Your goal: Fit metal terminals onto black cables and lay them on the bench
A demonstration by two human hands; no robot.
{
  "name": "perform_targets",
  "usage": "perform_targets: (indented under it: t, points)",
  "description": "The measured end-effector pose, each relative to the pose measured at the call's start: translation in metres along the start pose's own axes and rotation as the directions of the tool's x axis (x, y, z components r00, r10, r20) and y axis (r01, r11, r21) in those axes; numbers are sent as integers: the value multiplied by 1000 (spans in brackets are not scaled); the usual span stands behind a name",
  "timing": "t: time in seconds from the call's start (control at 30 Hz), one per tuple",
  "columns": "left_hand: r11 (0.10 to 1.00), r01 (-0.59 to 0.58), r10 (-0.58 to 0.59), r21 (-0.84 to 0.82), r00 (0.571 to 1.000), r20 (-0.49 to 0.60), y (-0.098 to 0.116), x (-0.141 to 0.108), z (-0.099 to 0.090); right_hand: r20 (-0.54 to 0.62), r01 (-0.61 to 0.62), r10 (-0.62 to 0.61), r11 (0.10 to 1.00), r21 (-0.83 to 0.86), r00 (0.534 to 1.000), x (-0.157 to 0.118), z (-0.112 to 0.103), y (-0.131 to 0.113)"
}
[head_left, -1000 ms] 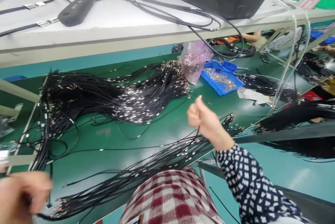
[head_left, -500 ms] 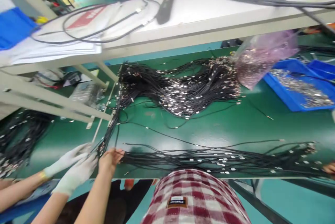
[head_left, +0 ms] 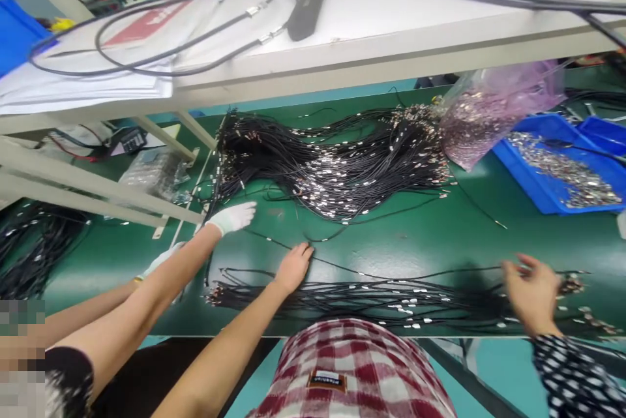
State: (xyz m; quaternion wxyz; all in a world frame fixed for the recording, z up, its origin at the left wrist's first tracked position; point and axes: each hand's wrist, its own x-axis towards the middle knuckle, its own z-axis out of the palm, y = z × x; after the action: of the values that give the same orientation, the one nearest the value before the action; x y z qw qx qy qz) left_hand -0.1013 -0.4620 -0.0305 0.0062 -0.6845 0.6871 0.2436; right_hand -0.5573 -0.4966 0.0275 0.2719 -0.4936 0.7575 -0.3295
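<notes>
A thin black cable (head_left: 342, 267) with small white tags crosses the green table above a loose row of black cables (head_left: 352, 294). My left hand (head_left: 293, 268) is palm down, its fingers loosely extended over the thin cable; whether they press on it cannot be made out. Farther right, my right hand (head_left: 531, 287), in a black-and-white patterned sleeve, hovers above the row's right part, thumb and fingers apart near the thin cable. Behind them lies a thick pile of black cables (head_left: 332, 170) with many white tags and metal ends.
Close on the left are a person's white-gloved hands (head_left: 235, 217). A blue tray (head_left: 542, 193) of metal parts and a pink bag (head_left: 518, 105) stand at the right. A white shelf (head_left: 342, 56) with looped cables overhangs the back. Its legs (head_left: 161, 137) stand left.
My left hand has let go of the cable ends and moved right. My right hand has come in from the right edge. One gloved hand has moved up and right across the vertical cables.
</notes>
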Motion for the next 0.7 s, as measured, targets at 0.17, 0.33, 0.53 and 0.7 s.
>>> perform_targets:
  t: [0.17,0.33,0.53,0.7]
  points:
    - [990,-131,128,43,989,76,23,19,-1,420,-211,66,927,309,905,-48,82,-8]
    - [983,-181,180,-24,983,-24,28,9,-36,735,-549,84,722,421,673,-100,139,-37]
    - [941,-298,304,-162,953,15,44,-38,-51,494,-530,198,395,750,847,-31,106,-28]
    - [910,-285,332,-299,936,116,59,-50,-37,318,-351,152,336,874,936,-14,73,-50]
